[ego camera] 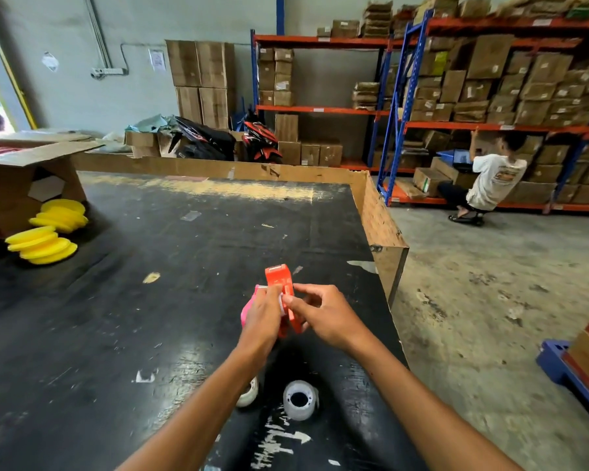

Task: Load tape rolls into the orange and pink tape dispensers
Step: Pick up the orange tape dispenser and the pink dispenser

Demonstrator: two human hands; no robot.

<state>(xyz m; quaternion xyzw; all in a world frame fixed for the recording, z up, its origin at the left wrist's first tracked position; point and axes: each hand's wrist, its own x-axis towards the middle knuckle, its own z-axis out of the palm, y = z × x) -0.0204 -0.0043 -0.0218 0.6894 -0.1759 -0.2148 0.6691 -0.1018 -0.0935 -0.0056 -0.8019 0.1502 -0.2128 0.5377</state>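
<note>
Head view: an orange plastic tape dispenser (284, 294) is gripped above the black worktable (150, 300) by the left hand (262, 316) and right hand (323, 316). A pink plastic tape dispenser (247, 312) is seen just left of it, behind the left hand. A clear tape roll (300, 400) lies nearer the person. An open cardboard box (24, 175) stands far left, contents unclear.

We see an orange dispenser (279, 283) against a pink dispenser (247, 312), a clear whitish tape roll (300, 400) on the scuffed black bench (150, 317), bright yellow discs (46, 229), brown cardboard boxes (17, 178), and blue-and-orange shelving (398, 107).
</note>
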